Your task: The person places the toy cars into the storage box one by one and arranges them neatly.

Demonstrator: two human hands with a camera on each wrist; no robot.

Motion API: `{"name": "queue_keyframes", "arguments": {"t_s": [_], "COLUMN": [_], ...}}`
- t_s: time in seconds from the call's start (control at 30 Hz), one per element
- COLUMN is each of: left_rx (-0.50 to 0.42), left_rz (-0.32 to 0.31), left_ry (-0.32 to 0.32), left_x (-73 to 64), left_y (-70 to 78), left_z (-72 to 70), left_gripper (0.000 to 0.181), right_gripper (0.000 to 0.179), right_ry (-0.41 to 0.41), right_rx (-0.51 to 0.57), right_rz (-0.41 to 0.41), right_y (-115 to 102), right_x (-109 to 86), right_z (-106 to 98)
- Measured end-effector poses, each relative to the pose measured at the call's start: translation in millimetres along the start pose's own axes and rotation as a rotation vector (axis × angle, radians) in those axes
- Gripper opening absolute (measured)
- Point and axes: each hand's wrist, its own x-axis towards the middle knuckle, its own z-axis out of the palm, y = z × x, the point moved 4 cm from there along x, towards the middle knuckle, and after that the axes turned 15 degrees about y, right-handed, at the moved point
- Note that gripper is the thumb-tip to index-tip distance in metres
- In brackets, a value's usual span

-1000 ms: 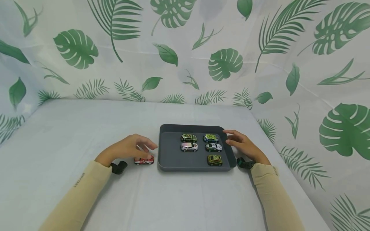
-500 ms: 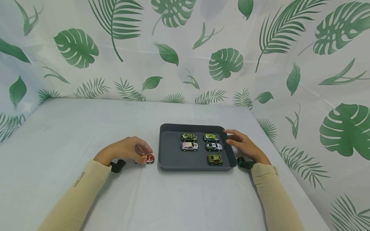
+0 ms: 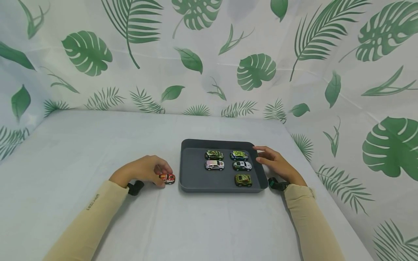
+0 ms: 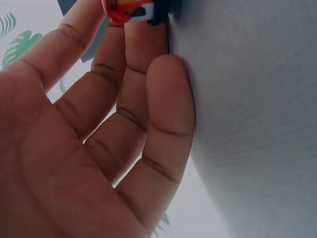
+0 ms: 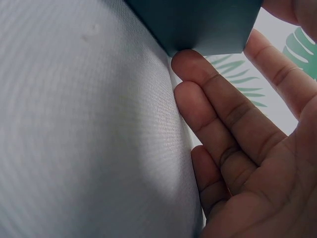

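Note:
A red toy car (image 3: pixel 168 178) stands on the white cloth, just left of the dark grey tray (image 3: pixel 196 183). My left hand (image 3: pixel 145 169) pinches it, thumb on the near side and fingers on the far side; its rear part is hidden by the hand. In the left wrist view, part of the red toy car (image 4: pixel 131 10) shows at the fingertips. My right hand (image 3: pixel 277 166) rests against the tray's right side with fairly straight fingers. In the right wrist view, thumb and index finger touch the edge of the tray wall (image 5: pixel 203 25), with other fingertips low beside it.
Several toy cars stand in the tray: two green ones (image 3: pixel 214 155) (image 3: pixel 239 155) at the back, a white one (image 3: pixel 214 165), a white-and-green one (image 3: pixel 242 166) and an olive one (image 3: pixel 243 180) in front. A leaf-print cloth wall (image 3: pixel 209 72) rises behind and at the right.
My left hand has come down from above the red toy car and closed its thumb and fingers on it. The right hand has stayed at the tray's side.

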Motion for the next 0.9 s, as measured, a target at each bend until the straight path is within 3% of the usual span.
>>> {"name": "queue_keyframes", "arguments": {"t_s": [0.9], "left_rx": [-0.017], "left_rz": [-0.048], "left_ry": [0.062], "left_x": [-1.2], "left_y": [1.1], "left_z": [-8.5], "left_gripper": [0.038], "right_gripper": [0.056], "right_ry": [0.003], "right_rx": [0.0], "right_rz": [0.001], "right_y": [0.1], "right_x": [-0.7], "right_z": [0.5]}}
